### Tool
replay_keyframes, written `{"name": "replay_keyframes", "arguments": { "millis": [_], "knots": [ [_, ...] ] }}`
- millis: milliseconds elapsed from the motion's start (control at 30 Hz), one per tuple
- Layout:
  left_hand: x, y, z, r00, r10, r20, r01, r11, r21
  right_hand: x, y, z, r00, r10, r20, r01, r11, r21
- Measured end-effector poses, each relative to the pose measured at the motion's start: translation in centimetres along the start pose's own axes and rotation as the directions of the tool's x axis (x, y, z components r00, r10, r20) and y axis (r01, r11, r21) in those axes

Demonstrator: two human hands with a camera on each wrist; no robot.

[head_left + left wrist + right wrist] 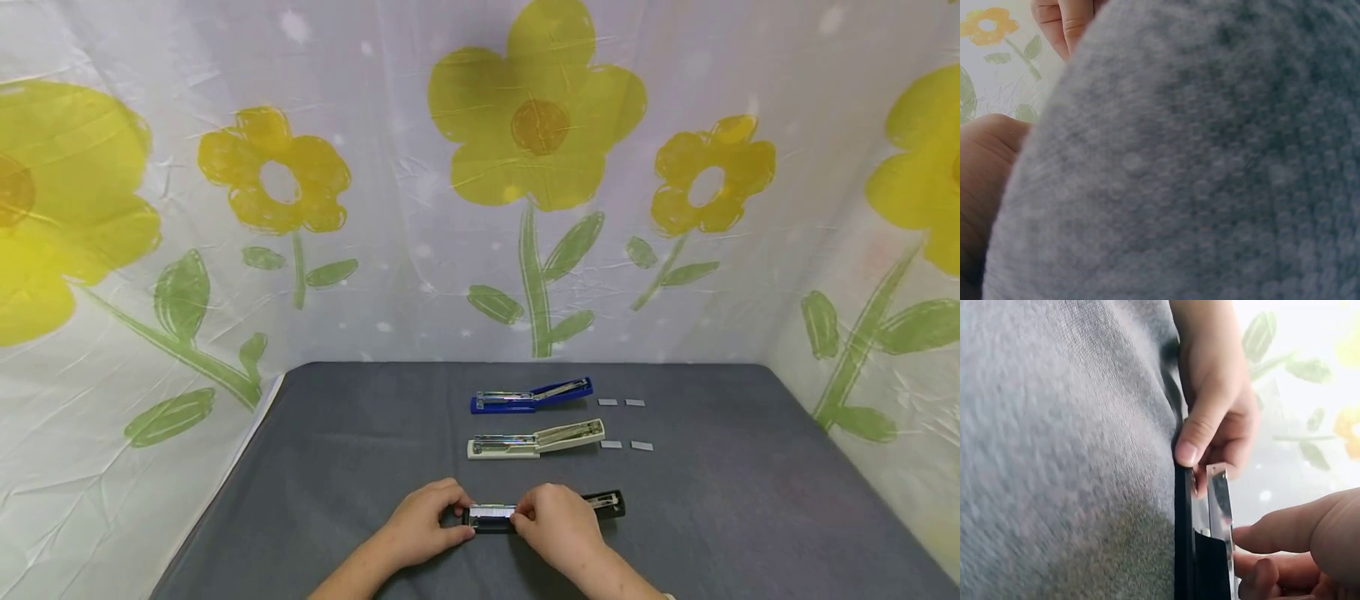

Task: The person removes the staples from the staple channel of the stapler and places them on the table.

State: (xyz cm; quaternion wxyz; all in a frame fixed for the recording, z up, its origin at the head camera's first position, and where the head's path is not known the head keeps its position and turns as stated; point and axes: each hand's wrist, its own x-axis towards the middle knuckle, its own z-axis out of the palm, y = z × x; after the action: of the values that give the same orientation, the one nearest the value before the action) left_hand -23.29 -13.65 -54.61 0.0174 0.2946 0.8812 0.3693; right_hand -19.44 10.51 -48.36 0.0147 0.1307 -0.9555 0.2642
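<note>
A black stapler [493,526] lies on the table with its top tipped back to the right, baring its metal magazine [1219,500]. My left hand [425,523] grips the base's left end, thumb on the near side and fingers on the far side. Curled fingers of my right hand [561,525] pinch at the middle of the magazine, where a pale strip like staples shows; the hand covers the hinge area. In the right wrist view, the left thumb [1194,440] presses the base while right fingertips [1244,537] meet the magazine's edge.
Behind the black stapler, a cream stapler [502,455] and a blue stapler [502,408] lie opened, tops tipped to the right. Small staple strips [641,446] lie beside each of these two. Flowered cloth [390,317] hangs around the grey table [360,433].
</note>
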Motion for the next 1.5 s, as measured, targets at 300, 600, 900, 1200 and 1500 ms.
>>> {"name": "replay_keyframes", "arguments": {
  "millis": [300, 600, 900, 1200, 1500],
  "knots": [
    [-0.1, -0.1, -0.4, 1.000, 0.016, -0.015, -0.016, 0.999, 0.031, 0.1, -0.2, 0.3, 0.999, 0.030, -0.020, -0.028, 0.997, 0.065],
    [-0.1, 0.0, -0.1, 0.999, 0.027, -0.024, -0.026, 0.999, 0.028, 0.3, 0.3, 0.7, 0.996, -0.016, -0.085, 0.026, 0.993, 0.111],
    [0.0, 0.1, -0.1, 0.999, 0.025, -0.019, -0.025, 0.999, 0.025, 1.1, 1.0, 1.5, 0.991, -0.101, -0.084, 0.119, 0.959, 0.257],
    [0.1, 0.1, 0.0, 1.000, 0.021, -0.013, -0.020, 0.999, 0.024, 1.2, 1.0, 0.6, 0.982, -0.182, -0.045, 0.188, 0.951, 0.244],
    [0.1, 0.2, 0.0, 1.000, 0.005, 0.003, -0.005, 1.000, 0.020, 1.1, 1.5, -2.2, 0.995, -0.097, 0.031, 0.084, 0.953, 0.290]
  ]
}}
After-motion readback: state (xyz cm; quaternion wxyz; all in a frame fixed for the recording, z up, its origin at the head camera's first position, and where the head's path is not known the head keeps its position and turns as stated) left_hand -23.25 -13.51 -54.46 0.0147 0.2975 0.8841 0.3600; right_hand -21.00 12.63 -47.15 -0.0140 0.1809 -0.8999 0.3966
